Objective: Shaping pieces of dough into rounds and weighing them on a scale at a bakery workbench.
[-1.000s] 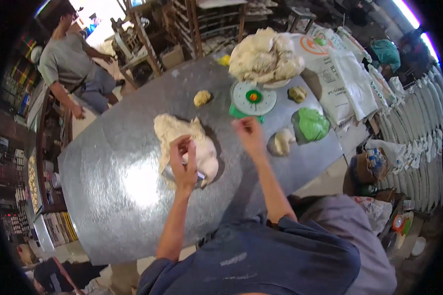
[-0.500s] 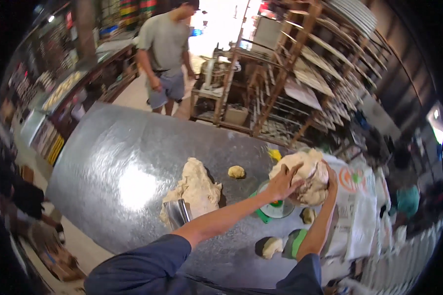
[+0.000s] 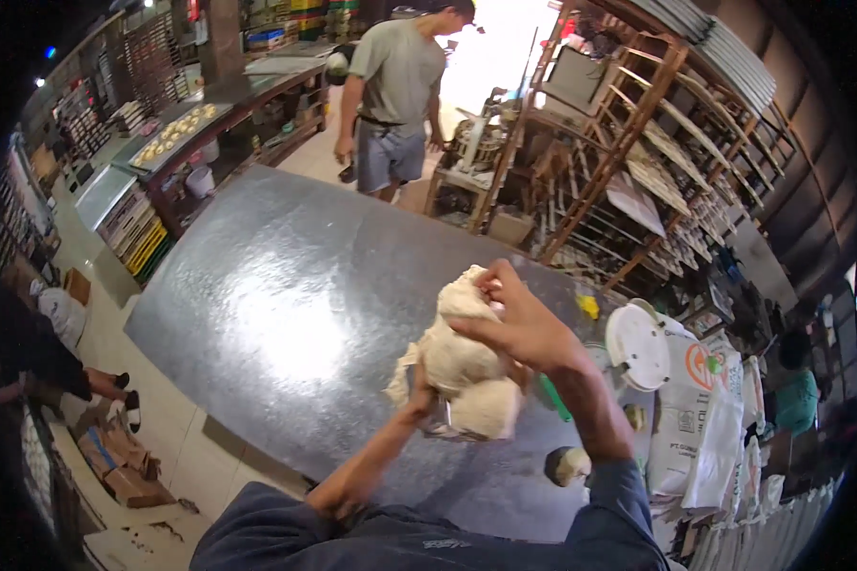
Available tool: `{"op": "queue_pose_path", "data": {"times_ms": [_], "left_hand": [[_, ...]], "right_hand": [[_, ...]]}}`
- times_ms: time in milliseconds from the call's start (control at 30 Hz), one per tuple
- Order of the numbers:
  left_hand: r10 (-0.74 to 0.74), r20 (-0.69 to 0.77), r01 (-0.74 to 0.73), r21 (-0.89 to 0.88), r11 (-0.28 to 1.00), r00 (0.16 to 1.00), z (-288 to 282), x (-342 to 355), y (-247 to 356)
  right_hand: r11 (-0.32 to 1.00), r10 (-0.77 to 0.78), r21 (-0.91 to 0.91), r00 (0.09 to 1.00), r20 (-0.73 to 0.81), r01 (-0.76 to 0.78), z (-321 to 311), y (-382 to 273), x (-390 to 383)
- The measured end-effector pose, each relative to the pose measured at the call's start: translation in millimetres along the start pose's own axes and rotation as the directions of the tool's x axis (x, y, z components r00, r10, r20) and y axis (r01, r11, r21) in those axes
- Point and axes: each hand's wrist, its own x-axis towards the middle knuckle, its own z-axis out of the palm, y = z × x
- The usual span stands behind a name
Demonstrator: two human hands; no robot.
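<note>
A large lump of pale dough (image 3: 462, 360) is held between my two hands above the dark grey table (image 3: 352, 238). My left hand (image 3: 421, 392) grips its left side, with the fingers partly hidden. My right hand (image 3: 524, 324) curls over its upper right side, thumb and fingers pressed to it. More ragged dough (image 3: 402, 379) shows behind the left hand; I cannot tell whether it joins the held lump. A small dough piece (image 3: 571, 464) lies to the right, beside my right forearm. A green edge (image 3: 554, 398) shows behind the right wrist.
A white round plate (image 3: 636, 344) and white printed sacks (image 3: 686, 419) are at the table's right end, near a yellow item (image 3: 588, 305). Beyond the table stand a person (image 3: 390, 95) and a wooden tray rack (image 3: 638, 143). Dough balls (image 3: 176, 131) lie on a far-left counter.
My hands and the large dough lump have moved left from the scale to the table's middle. My right hand now reaches over the top. The view has shifted, and the white plate is uncovered.
</note>
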Motion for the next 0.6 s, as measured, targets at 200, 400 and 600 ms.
{"op": "queue_pose_path", "data": {"times_ms": [200,400,600], "left_hand": [[-0.252,-0.157,0.223,-0.180,0.958,0.955,-200,-161,163],[0.391,-0.920,-0.356,0.361,0.862,0.014,-314,-367,318],[0.695,-0.692,0.039,0.713,0.700,0.196,-290,-347,360]], "right_hand": [[0.793,0.317,0.471,0.922,0.220,-0.385,196,18,136],[0.579,0.464,0.794,0.726,-0.507,0.185,343,107,156],[0.912,0.377,0.316,0.841,-0.389,-0.263,414,146,104]]}}
